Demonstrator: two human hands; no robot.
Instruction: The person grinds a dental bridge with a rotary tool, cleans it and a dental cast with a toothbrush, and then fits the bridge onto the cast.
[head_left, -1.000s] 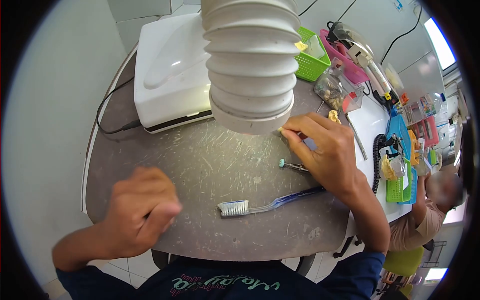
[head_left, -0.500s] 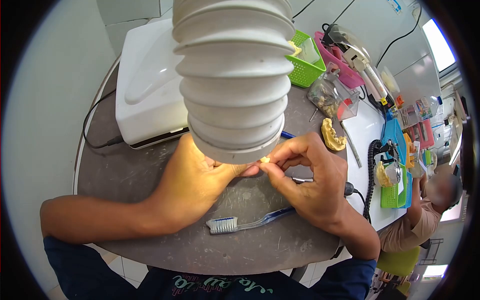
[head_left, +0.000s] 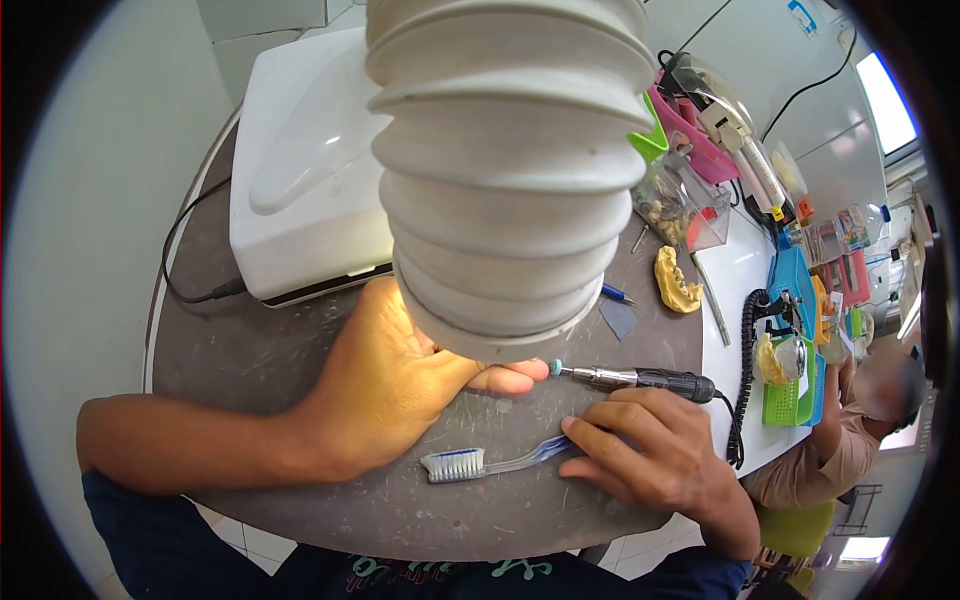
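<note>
My left hand is closed, its thumb and fingers drawn together under the rim of a white ribbed hose. Whatever those fingers hold is hidden. Close beside their tips is the blue-green bit of a rotary handpiece, which lies on the grey worktop. My right hand lies low over the worktop, thumb and fingers closed about the handle end of a toothbrush. The brush head points left, bristles toward me.
A white machine with a cable stands at back left. Right of the hose are a blue pen, a grey square, a plaster dental model and a clear container. Another person sits at far right.
My right hand has left the small cream-coloured piece at my left fingertips and moved down to the toothbrush handle. The handpiece, partly covered before, is exposed. The view has shifted slightly.
</note>
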